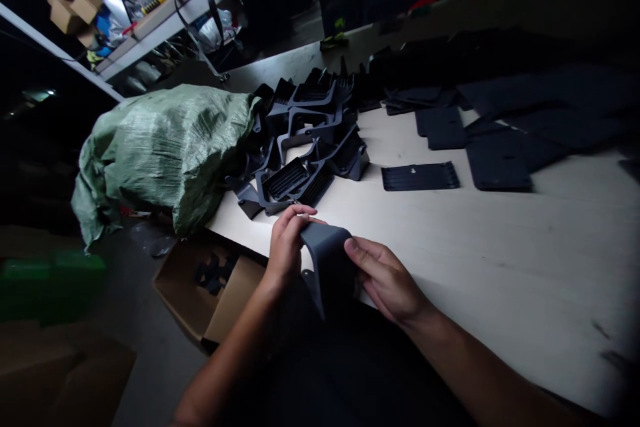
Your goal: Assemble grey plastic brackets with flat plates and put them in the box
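Observation:
A dark grey, bent plastic bracket (330, 253) is held between my two hands over the table's near edge. My left hand (289, 240) grips its upper left end, with the fingers curled over the top. On the other side, my right hand (383, 277) clasps the bracket with the thumb pressed on its face; the other fingers are partly hidden behind it. Just beyond my hands lies a pile of similar grey brackets (305, 123). To the right of the pile, a flat black ribbed plate (420, 177) rests on the pale table (500, 247).
A green woven sack (165, 147) lies at the table's left end. Below it stands an open cardboard box (185, 290) with small black parts inside. Several flat black sheets (495, 160) are stacked at the right back. A metal shelf (150, 23) with tools rises behind.

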